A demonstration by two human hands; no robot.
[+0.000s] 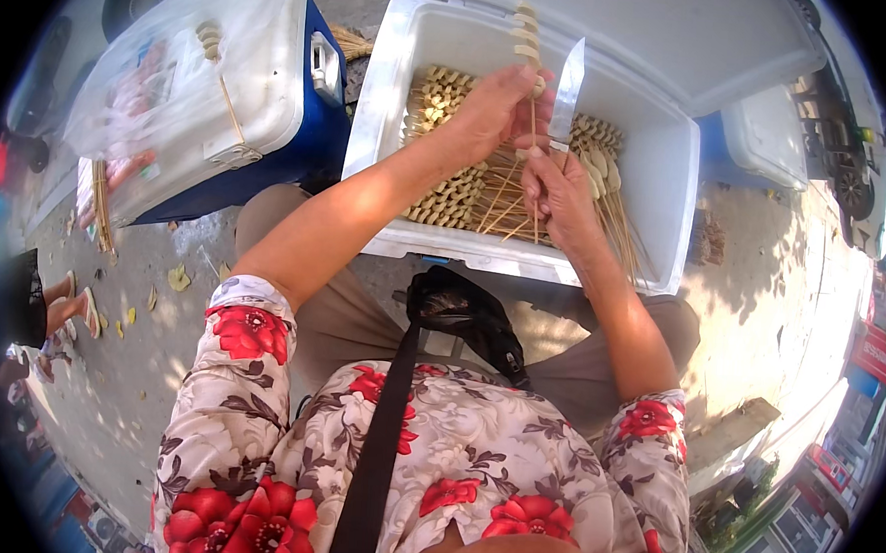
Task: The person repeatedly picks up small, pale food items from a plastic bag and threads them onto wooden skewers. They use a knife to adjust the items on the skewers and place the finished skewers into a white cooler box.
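Observation:
Above an open white cooler box (381, 85), my left hand (501, 107) holds a thin wooden skewer threaded with a pale food spiral (527, 37), which points away from me. My right hand (557, 185) grips a knife (570, 88) with its blade up, to the right of the skewer; the fingers are also at the skewer's lower part. Inside the box, rows of skewered pale spirals (447, 201) lie at the left and back right. Flat pale pieces on sticks (602, 172) lie at the right. Bare stick ends (503, 197) cross the middle.
A blue and white cooler (271, 117) stands at left, its lid covered by clear plastic, with one skewered spiral (209, 41) and a bundle of sticks (101, 206) by it. Another cooler (765, 143) is at right. A black bag (464, 308) hangs before me. A person's feet (80, 310) show at far left.

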